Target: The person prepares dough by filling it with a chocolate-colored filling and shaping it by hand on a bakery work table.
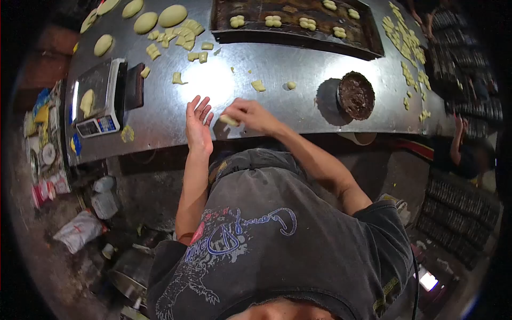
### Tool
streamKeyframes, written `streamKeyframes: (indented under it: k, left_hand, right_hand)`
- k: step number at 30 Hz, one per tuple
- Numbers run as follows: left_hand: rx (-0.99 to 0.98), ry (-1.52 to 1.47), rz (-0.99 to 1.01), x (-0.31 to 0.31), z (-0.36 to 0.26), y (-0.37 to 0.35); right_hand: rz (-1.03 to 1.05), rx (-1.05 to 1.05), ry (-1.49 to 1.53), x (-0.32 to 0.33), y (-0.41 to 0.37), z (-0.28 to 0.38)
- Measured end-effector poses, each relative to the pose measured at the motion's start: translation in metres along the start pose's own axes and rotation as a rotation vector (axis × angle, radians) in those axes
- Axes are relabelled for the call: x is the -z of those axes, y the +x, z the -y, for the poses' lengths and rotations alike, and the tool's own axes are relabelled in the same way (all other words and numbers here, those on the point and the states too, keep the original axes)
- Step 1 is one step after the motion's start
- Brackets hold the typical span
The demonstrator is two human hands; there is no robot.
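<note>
My left hand (200,125) is raised at the table's near edge, palm turned up and fingers apart, with nothing in it. Just right of it, my right hand (253,114) has its fingers closed around a small pale piece of dough (229,120). On the metal table (277,114) beyond my hands lie a flat dough piece (258,86) and a small dough ball (291,85). Another cut dough piece (178,78) rests farther left. To the right stands a round bowl (356,96) with a dark brown filling or paste.
A dark baking tray (298,45) at the back holds several clustered dough pieces. A digital scale (98,98) with dough on it stands left. Large dough rounds (173,16) and cut pieces lie back left, more dough pieces (402,37) at right. Another person's arm (458,138) shows far right.
</note>
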State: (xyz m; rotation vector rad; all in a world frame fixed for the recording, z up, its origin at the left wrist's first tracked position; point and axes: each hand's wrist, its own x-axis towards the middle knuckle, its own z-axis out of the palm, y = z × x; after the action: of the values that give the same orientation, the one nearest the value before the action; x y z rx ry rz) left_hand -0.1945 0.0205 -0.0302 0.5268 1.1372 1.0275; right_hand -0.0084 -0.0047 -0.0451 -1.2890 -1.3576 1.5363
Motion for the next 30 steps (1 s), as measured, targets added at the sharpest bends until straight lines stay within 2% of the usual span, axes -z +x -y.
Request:
streamKeyframes:
  k: [1, 4, 6, 7, 9, 11, 13, 14, 17, 18, 19, 21, 23, 25, 26, 27, 29, 30]
  left_hand:
    - [0.007, -0.022, -0.014, -0.007, 0.001, 0.004]
    - [0.113, -0.278, 0.151, -0.042, -0.011, 0.000]
    - [0.194, -0.383, 0.229, -0.063, -0.015, 0.000]
    - [0.046, -0.218, 0.274, -0.076, -0.012, -0.004]
    - [-0.263, 0.102, 0.366, -0.103, -0.004, -0.018]
    - [-0.742, 0.426, 0.432, -0.122, 0.005, -0.019]
    - [-1.200, 0.738, 0.535, -0.136, 0.009, -0.020]
    - [-1.303, 0.727, 0.563, -0.146, 0.012, -0.021]
    - [-1.365, 0.585, 0.735, -0.165, 0.038, -0.003]
    - [-1.329, 0.509, 0.777, -0.175, 0.049, 0.001]
    - [-1.214, 0.471, 0.820, -0.183, 0.063, 0.002]
    - [-1.118, 0.507, 0.895, -0.195, 0.086, 0.003]
    - [-1.066, 0.648, 1.020, -0.201, 0.111, 0.007]
    - [-0.918, 0.761, 1.021, -0.215, 0.115, -0.015]
    - [-0.873, 0.850, 1.022, -0.219, 0.116, -0.022]
    - [-0.666, 0.928, 1.065, -0.217, 0.120, -0.020]
    - [-0.243, 1.055, 1.121, -0.209, 0.128, -0.012]
    - [-0.098, 1.096, 1.084, -0.202, 0.132, -0.009]
  right_hand:
    - [-0.029, 0.114, 0.035, -0.013, -0.006, 0.015]
    - [-0.155, 0.267, -0.132, -0.031, -0.018, 0.035]
    - [-0.344, 0.331, -0.261, -0.016, -0.019, 0.031]
    - [-0.438, 0.360, -0.330, -0.006, -0.023, 0.035]
    - [-0.421, 0.221, 0.036, 0.013, -0.037, 0.043]
    - [-0.310, 0.100, 0.436, 0.033, -0.049, 0.045]
    - [-0.335, 0.085, 0.705, 0.040, -0.065, 0.047]
    - [-0.369, 0.060, 0.816, 0.043, -0.077, 0.050]
    - [-0.463, 0.034, 1.002, 0.057, -0.097, 0.043]
    - [-0.482, 0.024, 1.045, 0.063, -0.101, 0.035]
    - [-0.499, 0.012, 1.090, 0.068, -0.105, 0.032]
    - [-0.530, 0.001, 1.039, 0.087, -0.119, 0.026]
    - [-0.518, -0.007, 0.968, 0.113, -0.134, 0.010]
    - [-0.440, -0.084, 0.845, 0.152, -0.153, -0.004]
    - [-0.503, -0.054, 0.713, 0.175, -0.160, -0.016]
    - [-0.561, -0.023, 0.581, 0.196, -0.166, -0.027]
    - [-0.849, -0.171, 0.117, 0.236, -0.180, -0.050]
    - [-0.873, -0.212, -0.126, 0.251, -0.186, -0.063]
